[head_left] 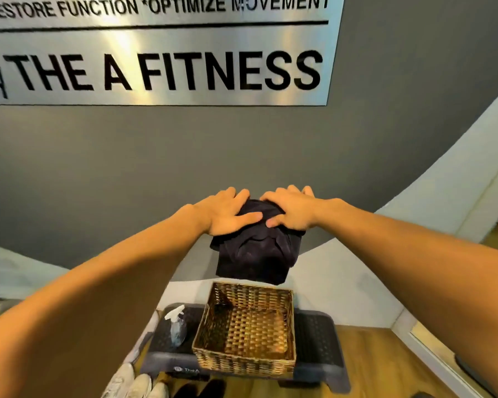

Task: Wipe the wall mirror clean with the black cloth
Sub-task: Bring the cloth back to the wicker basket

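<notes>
A crumpled black cloth (256, 254) hangs in the air in front of a grey wall (127, 173), above a wicker basket. My left hand (227, 214) lies over its top left, fingers spread and thumb pressed across the front. My right hand (293, 211) grips the top right the same way, and the two thumbs almost meet. The cloth's lower part droops free below both hands. At the bottom right, a white-framed strip (431, 349) by the floor could be a mirror edge; I cannot tell.
A square wicker basket (242, 360) sits on a black step platform (314, 326), with a clear spray bottle (177, 328) to its left. Pale shoes (133, 380) stand on the wooden floor nearby. A brushed-metal sign (156, 67) hangs high on the wall.
</notes>
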The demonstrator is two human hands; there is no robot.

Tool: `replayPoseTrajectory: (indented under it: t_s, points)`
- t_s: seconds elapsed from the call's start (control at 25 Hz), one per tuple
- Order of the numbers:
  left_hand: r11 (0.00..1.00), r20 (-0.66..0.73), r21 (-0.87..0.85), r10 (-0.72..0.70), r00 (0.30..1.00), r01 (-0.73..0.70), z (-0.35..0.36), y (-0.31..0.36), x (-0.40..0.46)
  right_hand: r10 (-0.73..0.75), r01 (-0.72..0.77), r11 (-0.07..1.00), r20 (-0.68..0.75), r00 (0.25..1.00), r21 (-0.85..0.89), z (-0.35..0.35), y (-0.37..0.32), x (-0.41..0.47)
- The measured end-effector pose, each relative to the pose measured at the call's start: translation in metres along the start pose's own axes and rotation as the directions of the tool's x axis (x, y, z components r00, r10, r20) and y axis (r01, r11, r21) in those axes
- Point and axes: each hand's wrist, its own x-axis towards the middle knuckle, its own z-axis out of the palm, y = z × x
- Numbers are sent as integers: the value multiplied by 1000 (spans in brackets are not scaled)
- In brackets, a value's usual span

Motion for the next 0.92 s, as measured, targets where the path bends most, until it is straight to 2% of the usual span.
replayPoseTrajectory:
  t_s: [0.12,0.28,0.6,0.72,0.92]
  points:
    - [1000,5,10,15,1000,-15,51,-38,60,53,-55,998,83,995,20,46,27,59]
    - [996,100,72,38,994,-45,130,-83,118,89,-105,992,201,976,73,126,57,121]
    - [996,301,-67,69,951,-51,364,-172,196,187,-247,961,370,910,123,365,105,215]
    - [993,422,-114,59,905,-12,463,-192,212,188,-276,953,465,865,128,465,120,237]
    - [987,595,-151,43,803,59,601,-212,214,146,-284,953,660,737,106,599,136,255]
